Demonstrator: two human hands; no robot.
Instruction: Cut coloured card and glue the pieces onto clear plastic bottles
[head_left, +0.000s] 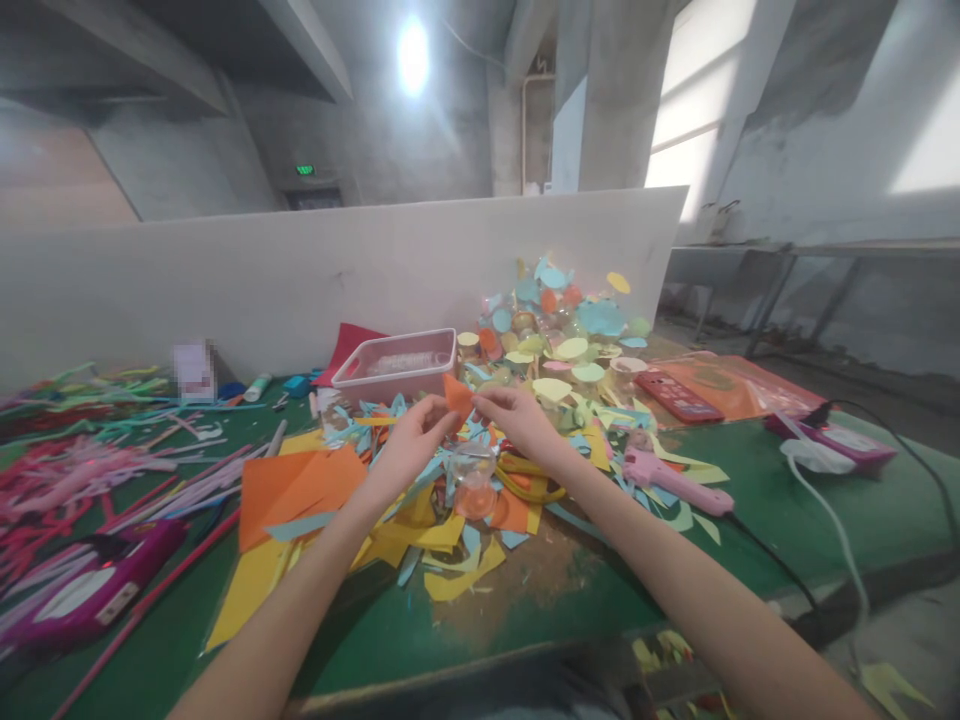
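Between my two hands, above the middle of the table, is a small piece of orange paper (457, 396). My left hand (418, 432) pinches its lower left side. Fingers of my right hand (517, 420) are closed on its right edge. Just below them stands a clear plastic cup (474, 470) with an orange round at its base. Yellow-handled scissors (529, 478) lie beside the cup, partly among paper scraps. Cut strips of yellow, blue and orange paper (465, 575) spread around and under my hands.
A pink basket (394, 365) stands behind my hands. Many paper-topped cups (562, 320) are heaped at the back right. A pink glue gun (675, 483), a red phone (679, 396) and a purple power strip (840, 446) lie right. Orange sheets (300, 490) and pipe cleaners (82, 475) cover the left.
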